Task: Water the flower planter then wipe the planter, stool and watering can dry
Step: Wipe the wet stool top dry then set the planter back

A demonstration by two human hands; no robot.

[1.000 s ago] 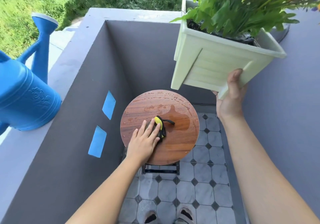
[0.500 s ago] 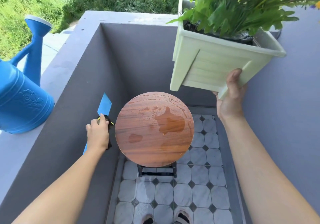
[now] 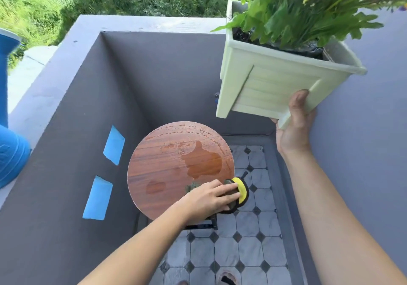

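Low in the frame, the left hand (image 3: pixel 209 197) presses flat on a soft yellow-and-black cloth (image 3: pixel 239 193) at the wet stool (image 3: pixel 167 174) top's right edge. At upper right, the right hand (image 3: pixel 294 126) grips the planter (image 3: pixel 275 86) under its base corner, lifted and tilted; it likely feels top-heavy and slick. The watering can (image 3: pixel 11 141) stands at far left.

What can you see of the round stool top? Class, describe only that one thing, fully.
The stool top is a flat round disc with a reddish-brown wood-grain look, level, on a dark frame just visible beneath its near edge, above a tiled floor. It is wet: one large puddle right of centre, a smaller patch nearer, fine droplets along the far edge. At its near right edge the left hand presses a yellow-and-black cloth. The planter is held above, not touching.
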